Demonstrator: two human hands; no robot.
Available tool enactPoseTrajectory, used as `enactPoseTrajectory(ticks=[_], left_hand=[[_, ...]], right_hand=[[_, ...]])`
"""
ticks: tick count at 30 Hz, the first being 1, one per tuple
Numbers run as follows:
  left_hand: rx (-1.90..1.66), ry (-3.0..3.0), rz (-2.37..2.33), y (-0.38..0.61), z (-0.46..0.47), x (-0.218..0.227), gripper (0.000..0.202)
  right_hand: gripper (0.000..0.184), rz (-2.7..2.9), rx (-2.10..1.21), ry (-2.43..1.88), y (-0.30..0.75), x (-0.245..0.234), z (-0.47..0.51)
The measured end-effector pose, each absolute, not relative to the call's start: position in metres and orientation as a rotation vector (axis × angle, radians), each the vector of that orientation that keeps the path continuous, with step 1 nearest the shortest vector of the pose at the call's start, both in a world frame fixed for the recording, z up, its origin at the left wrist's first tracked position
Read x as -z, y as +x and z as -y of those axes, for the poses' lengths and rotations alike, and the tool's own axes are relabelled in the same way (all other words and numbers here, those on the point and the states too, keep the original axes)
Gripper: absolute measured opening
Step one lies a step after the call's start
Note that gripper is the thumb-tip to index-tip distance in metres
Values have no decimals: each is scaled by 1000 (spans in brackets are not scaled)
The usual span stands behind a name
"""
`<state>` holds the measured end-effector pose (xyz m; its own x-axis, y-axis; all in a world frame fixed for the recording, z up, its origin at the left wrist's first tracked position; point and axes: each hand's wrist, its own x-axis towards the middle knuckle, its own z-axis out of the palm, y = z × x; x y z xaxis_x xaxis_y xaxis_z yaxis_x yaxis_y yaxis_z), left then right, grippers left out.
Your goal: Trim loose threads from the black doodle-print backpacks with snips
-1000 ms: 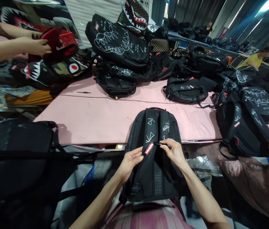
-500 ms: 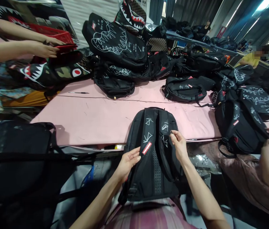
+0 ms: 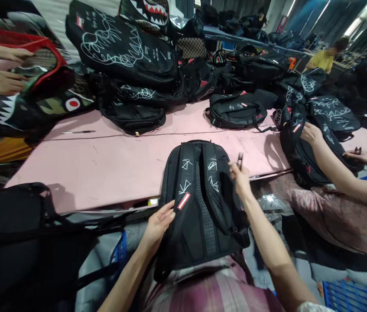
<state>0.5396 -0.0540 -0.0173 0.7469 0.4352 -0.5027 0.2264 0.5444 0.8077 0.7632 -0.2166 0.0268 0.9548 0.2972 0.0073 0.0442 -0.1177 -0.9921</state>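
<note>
A black backpack (image 3: 189, 242) rests back panel up against my lap and the table edge, its two shoulder straps marked with white scribbles. The left strap bears a small red-and-white label (image 3: 183, 201). My left hand (image 3: 160, 222) holds the bag's left side near that label, fingers nearly straight. Beside the upper right edge of the bag is my right hand (image 3: 241, 177), closed around small dark thread snips (image 3: 240, 161) whose two tips point up. Its fingertips touch or nearly touch the bag's edge; I cannot tell whether they pinch a thread.
A pink-covered table (image 3: 73, 169) carries a pen (image 3: 78, 131) and piled black backpacks (image 3: 121, 47). At right, a co-worker's hands (image 3: 313, 132) handle another backpack (image 3: 300, 151), one with dark snips. Another person's hands (image 3: 1, 78) hold a red-edged bag (image 3: 51, 47) at left.
My view has shifted, so most things sit further left. The snips in my right hand now point up, their tips apart. The right co-worker's hand has reached onto a backpack strap.
</note>
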Motion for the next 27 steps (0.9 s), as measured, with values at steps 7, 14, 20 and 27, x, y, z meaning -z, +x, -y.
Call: enactPoseTrajectory(ticks=[7, 14, 20, 27], left_hand=[[-62, 1108, -856, 538, 51, 32, 80], [-59, 1133, -888, 542, 48, 31, 80], [-542, 1748, -856, 538, 65, 17, 49], [-763, 2738, 28, 593, 119, -9, 18]], right_hand=[[35, 96, -290, -1731, 746, 5, 320], [43, 79, -477, -1749, 719, 4, 309], [28, 280, -582, -1749, 718, 22, 282], [20, 335, -622, -1886, 709, 46, 271]])
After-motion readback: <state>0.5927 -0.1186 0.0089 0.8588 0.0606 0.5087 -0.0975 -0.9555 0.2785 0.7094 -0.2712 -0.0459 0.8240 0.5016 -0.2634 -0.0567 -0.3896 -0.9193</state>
